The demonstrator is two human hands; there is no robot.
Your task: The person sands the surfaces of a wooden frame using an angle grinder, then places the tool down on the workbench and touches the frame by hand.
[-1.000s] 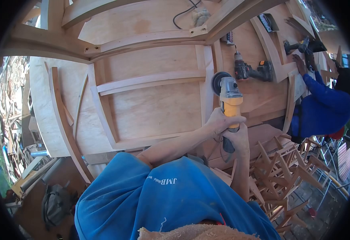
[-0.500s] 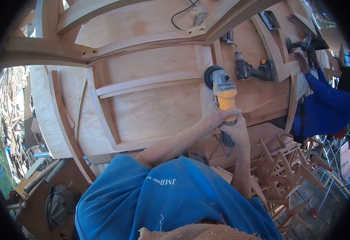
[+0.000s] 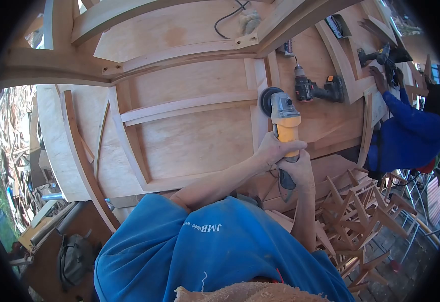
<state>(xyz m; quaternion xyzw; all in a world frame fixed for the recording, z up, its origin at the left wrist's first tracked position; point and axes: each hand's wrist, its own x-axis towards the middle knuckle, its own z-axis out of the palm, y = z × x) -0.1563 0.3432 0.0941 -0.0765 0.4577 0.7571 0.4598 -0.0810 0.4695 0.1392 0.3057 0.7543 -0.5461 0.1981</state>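
Note:
Both of my hands are closed on a yellow and grey angle grinder [image 3: 287,123]. My left hand [image 3: 276,149] wraps the front of its yellow body, and my right hand [image 3: 299,170] grips the dark rear handle. The grinder's round dark disc [image 3: 268,100] lies at the right side piece of a wooden frame [image 3: 189,104], beside the end of its crossbar. Whether the disc touches the wood, I cannot tell. The fingers' undersides are hidden behind the tool.
A cordless drill [image 3: 305,86] lies right of the disc on the plywood tabletop [image 3: 194,143]. A larger wooden frame [image 3: 179,58] stands across the top. At right, a person in blue [image 3: 411,136] handles another power tool [image 3: 383,54]. Wooden pieces [image 3: 366,216] are stacked below.
The grinder and both my hands have shifted slightly right and down along the frame's side piece. My grip looks the same.

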